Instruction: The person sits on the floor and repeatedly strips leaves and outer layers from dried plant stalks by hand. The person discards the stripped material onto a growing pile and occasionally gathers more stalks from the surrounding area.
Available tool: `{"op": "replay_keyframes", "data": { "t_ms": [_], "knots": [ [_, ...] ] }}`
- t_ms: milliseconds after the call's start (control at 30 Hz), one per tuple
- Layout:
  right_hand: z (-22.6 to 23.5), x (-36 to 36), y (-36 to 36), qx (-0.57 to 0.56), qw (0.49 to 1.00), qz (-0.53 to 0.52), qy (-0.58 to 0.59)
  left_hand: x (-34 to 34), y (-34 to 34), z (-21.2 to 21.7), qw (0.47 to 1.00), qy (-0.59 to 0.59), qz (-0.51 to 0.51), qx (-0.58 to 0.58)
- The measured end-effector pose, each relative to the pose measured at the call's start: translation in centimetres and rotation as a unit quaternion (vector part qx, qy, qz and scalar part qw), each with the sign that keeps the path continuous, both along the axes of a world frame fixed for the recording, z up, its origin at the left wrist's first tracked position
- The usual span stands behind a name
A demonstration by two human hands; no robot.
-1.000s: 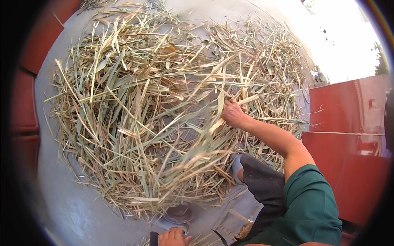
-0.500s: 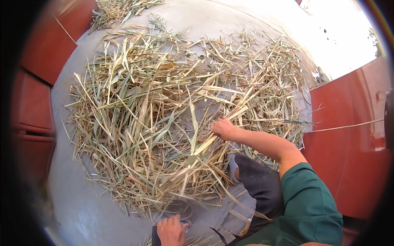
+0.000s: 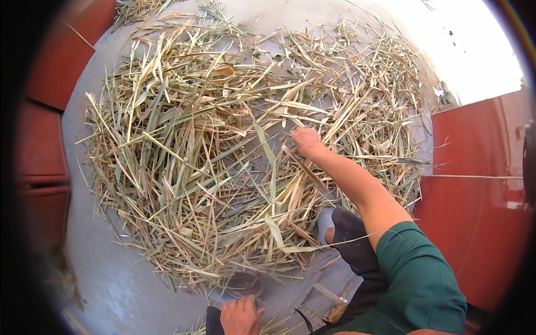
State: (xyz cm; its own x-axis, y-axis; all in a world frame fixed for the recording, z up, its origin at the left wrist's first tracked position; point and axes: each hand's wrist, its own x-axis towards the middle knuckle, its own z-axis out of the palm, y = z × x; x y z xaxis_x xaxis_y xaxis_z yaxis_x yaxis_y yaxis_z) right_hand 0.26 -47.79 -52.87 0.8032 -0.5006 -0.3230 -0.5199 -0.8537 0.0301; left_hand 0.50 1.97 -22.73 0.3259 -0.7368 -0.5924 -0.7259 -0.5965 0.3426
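Stalks (image 3: 184,151) lie tangled and leafy, straw-yellow mixed with pale green.

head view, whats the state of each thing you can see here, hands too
Right hand, curled among the stalks; whether it grips any is unclear
Left hand, back upward at the lower edge; its palm is hidden
Stalks, loose, tangled, partly green, partly yellowish
Grey floor, partly covered by stalks
Green sleeve, short, creased
Red panel at right, glossy
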Motion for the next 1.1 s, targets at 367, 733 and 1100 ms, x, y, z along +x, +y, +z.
{"op": "replay_keyframes", "data": {
  "t_ms": [367, 733, 1100],
  "knots": [
    [-3.6, 7.5, -0.3, -0.057, 0.991, 0.067, 0.105, 3.1, 0.0, -2.6, 0.999, 0.027, -0.015, 0.008],
    [-4.9, 8.4, -1.7, -0.069, 0.977, 0.201, -0.021, 4.6, 1.5, -3.6, 0.994, 0.103, 0.017, 0.03],
    [5.6, 0.7, -1.5, -0.065, 0.969, 0.239, -0.006, 2.6, 3.1, -1.2, 0.999, 0.04, -0.001, 0.035]
  ]
}}
